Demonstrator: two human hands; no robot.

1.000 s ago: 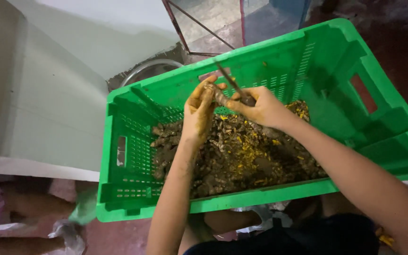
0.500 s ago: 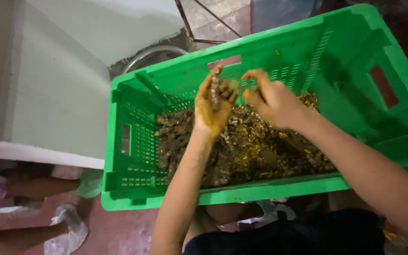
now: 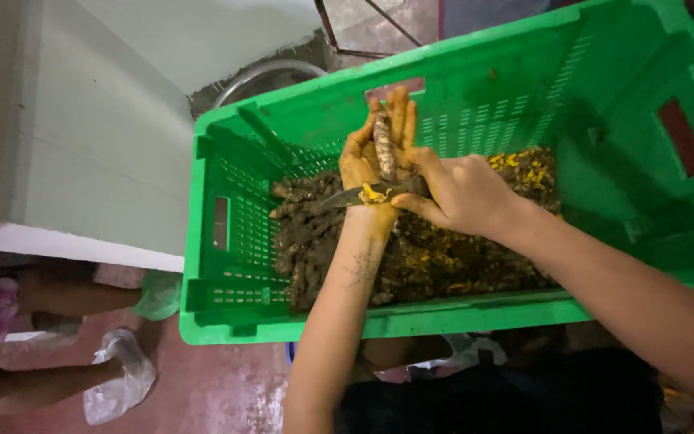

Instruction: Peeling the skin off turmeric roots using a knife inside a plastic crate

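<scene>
A brown root [image 3: 384, 146] is held upright over a green plastic crate [image 3: 226, 145], and it is being pared with a small knife [image 3: 363, 195]. The root is gripped in the left hand [image 3: 367, 161], whose yellow-stained fingers are stretched up along its back, with the thumb pressed against its side. The knife handle is closed inside the right hand [image 3: 463, 193], the fingers curled tightly round it, and the blade is laid flat across the base of the left palm, pointing toward the person's left. A yellow scrap [image 3: 373, 194] lies on the blade just below the root's lower end, so the step in hand is judged to be the scraping or trimming of that 1 root. Below the hands, the crate floor is covered by a heap of muddy roots [image 3: 307, 241] on the left and by yellow peelings [image 3: 524, 169] toward the right. For the next stroke, the edge would need to be set against uncut skin and the root turned in the left fingers, with those fingers kept behind the blade's path, since the edge lies so close to the palm.
</scene>
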